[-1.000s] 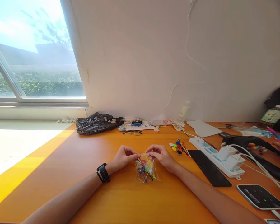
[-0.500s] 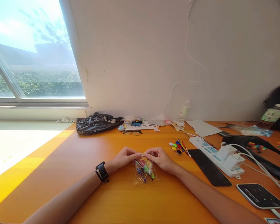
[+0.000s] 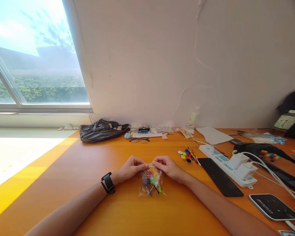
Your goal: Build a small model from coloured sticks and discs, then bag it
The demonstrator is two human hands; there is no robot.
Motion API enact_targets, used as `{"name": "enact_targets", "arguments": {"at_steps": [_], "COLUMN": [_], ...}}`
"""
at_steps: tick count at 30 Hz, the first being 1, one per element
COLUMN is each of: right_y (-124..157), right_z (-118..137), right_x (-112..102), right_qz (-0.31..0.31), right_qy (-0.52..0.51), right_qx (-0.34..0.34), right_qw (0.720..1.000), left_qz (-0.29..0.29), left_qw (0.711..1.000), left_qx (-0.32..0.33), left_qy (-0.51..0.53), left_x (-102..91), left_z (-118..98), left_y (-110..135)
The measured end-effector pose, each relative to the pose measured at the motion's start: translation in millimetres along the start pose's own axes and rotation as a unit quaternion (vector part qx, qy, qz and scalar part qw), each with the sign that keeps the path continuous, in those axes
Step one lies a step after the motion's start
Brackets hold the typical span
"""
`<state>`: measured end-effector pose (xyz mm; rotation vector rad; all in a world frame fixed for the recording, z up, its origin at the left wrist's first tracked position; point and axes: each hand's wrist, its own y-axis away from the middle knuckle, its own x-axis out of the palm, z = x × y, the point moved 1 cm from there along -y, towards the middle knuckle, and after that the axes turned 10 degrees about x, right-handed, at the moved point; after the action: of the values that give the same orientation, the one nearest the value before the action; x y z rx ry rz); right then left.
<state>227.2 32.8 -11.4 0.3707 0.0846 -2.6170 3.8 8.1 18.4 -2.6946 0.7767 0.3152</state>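
Clear plastic bag point(image 3: 151, 183) is at ctr, above the near part of the wooden tbl point(image 3: 127, 214); clock pos. below are from it. L hand point(image 3: 131, 168), at 10 o'clock, has thumb & fingers clamped on the bag's top L corner; R hand point(image 3: 169, 168), at 2 o'clock, pinches the top R corner likewise. Can't tell if bag btm touches the tbl. Thru the plastic: red, yellow, green & blue bits w/ thin sticks, some crossed. Black smartwatch point(image 3: 108, 183) on L wrist, 9 o'clock.

At 2 o'clock, past R hand: small colored pots point(image 3: 183, 157) w/ thin red & yellow sticks point(image 3: 193, 155) just beside. Black smartphone point(image 3: 221, 177) at 3, alongside a white power strip point(image 3: 221, 159) w/ two chargers plugged in. Eyeglasses point(image 3: 139, 140) b/w 11 & 12; black plastic sack point(image 3: 102, 131) b/w 10 & 11, near the wall. Labeled bottle point(image 3: 193, 118) approx 1 o'clock, upright.
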Motion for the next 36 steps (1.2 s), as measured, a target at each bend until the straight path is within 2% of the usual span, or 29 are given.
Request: {"name": "enact_targets", "arguments": {"at_steps": [3, 8, 15, 18, 24, 29, 33, 36], "right_y": [0, 2, -2, -2, 2, 2, 0, -1], "right_z": [0, 2, -4, -4, 5, 1, -5, -6], "right_x": [-2, 3, 5, 7, 10, 8, 7, 8], "right_qz": [0.000, 0.004, -0.027, -0.042, -0.022, -0.049, -0.038, -0.034], "right_qy": [-0.004, 0.005, -0.052, -0.071, -0.141, -0.200, -0.241, -0.241], "right_qx": [0.003, -0.028, -0.010, -0.010, 0.002, 0.027, 0.049, 0.054], "right_qw": [1.000, 1.000, 0.998, 0.997, 0.990, 0.978, 0.968, 0.968], "left_qz": [-0.007, 0.002, -0.013, -0.030, -0.071, -0.096, -0.090, -0.087], "left_qw": [1.000, 1.000, 0.998, 0.998, 0.994, 0.989, 0.987, 0.988], "left_qx": [0.006, 0.027, 0.057, 0.062, 0.068, 0.081, 0.078, 0.051], "left_qy": [-0.005, 0.000, -0.018, -0.001, 0.040, 0.082, 0.108, 0.118], "left_x": [0.5, 1.8, 4.6, 4.4, 2.0, 5.4, 8.6, 8.1], "left_z": [3, 6, 6, 4, 3, 1, -1, -2], "left_y": [-1, -3, -4, -4, -3, -4, -4, -2]}}
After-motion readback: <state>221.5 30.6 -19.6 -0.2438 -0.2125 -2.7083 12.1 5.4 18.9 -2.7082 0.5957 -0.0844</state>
